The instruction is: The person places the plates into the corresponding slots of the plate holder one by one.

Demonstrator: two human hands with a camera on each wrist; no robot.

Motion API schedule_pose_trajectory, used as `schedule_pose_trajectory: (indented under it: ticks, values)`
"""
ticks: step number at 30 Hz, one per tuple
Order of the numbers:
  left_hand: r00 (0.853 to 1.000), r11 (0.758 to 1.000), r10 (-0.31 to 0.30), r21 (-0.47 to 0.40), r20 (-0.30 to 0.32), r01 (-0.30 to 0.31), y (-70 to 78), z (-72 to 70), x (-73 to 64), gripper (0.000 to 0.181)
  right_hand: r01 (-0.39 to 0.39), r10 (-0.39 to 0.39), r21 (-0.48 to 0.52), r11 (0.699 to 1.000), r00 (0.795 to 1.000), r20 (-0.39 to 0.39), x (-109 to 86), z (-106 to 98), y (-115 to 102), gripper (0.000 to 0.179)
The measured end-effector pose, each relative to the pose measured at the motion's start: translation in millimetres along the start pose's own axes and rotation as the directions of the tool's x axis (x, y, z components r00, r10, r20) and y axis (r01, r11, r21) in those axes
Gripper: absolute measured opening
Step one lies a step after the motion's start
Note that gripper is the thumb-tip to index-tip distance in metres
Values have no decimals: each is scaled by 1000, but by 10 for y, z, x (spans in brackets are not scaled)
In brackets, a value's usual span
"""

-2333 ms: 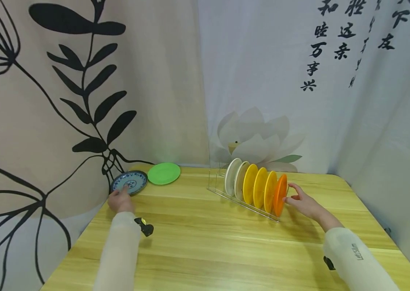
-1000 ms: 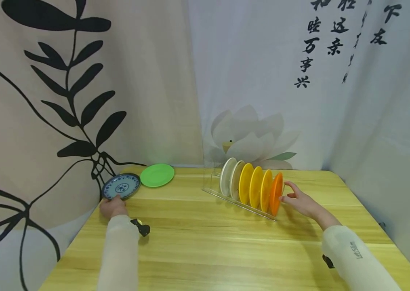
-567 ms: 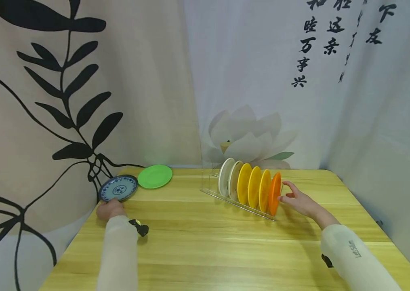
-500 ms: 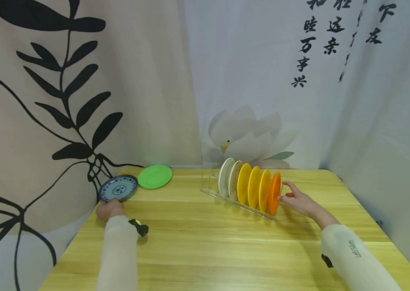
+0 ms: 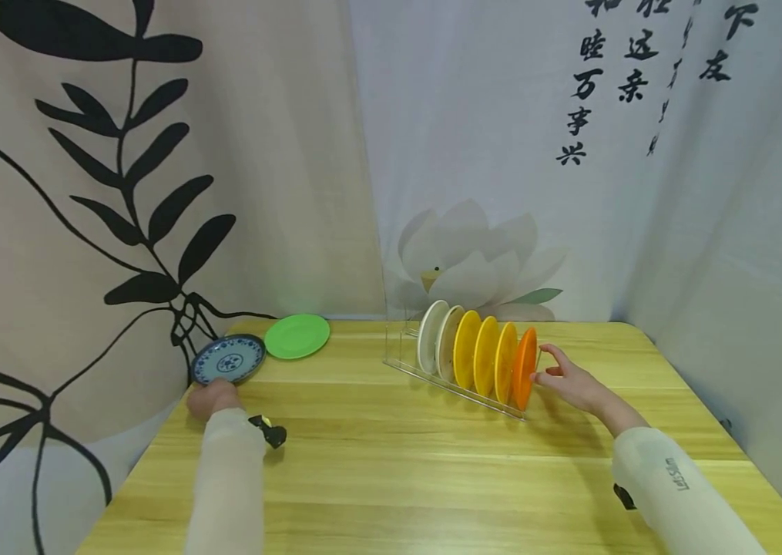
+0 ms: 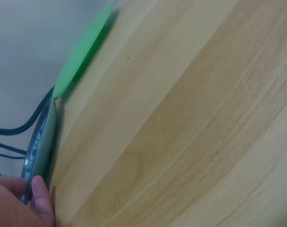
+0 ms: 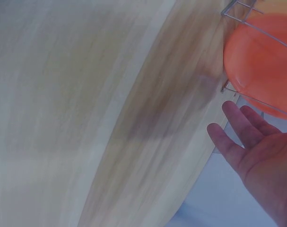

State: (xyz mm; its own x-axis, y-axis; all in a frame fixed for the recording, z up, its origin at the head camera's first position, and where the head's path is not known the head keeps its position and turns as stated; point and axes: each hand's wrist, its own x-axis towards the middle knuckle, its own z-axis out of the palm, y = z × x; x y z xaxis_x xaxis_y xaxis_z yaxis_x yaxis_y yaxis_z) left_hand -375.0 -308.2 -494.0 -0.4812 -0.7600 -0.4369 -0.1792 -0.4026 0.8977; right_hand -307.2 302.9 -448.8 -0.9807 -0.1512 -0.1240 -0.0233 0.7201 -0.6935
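Note:
At the table's far left, my left hand [image 5: 213,399] holds the near rim of a blue-and-white patterned plate [image 5: 229,359]. In the left wrist view, the thumb and a finger [image 6: 40,191] pinch that rim, and the plate lies low over the table. Over on the right, my right hand [image 5: 574,387] is at the end of a wire dish rack [image 5: 460,390], beside the upright orange plate [image 5: 525,370]. Several fingers [image 7: 240,124] stretch out straight in the right wrist view. Whether the thumb or index finger touches the plate or the wire is unclear.
A green plate [image 5: 297,336] lies flat beside the patterned plate, near the table's back edge. White plates [image 5: 432,337] and yellow plates [image 5: 484,356] stand upright in the rack. A printed curtain [image 5: 293,154] hangs behind the wooden table [image 5: 397,486].
Since the oldest frame, my left hand and the patterned plate have come slightly nearer, and the thumb reaches less far over the plate. My right hand stays by the rack. The head view shifted slightly.

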Motion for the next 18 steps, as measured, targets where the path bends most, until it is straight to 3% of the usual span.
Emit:
schedule_pose_trajectory:
  ticks: [4, 13, 18]
  values:
    - [1000, 999, 14, 44, -4, -14, 19, -13, -53, 43, 0, 0, 4, 1000, 1000, 9, -2, 5, 0, 78]
    - [998, 998, 61, 20, 27, -61, 50, -99, -173, 44, 3, -3, 1, 1000, 1000, 10, -7, 6, 11, 80]
    - [994, 998, 62, -1, 90, -62, 75, -143, -176, 53, 10, -10, 13, 1000, 1000, 16, -15, 9, 20, 80]
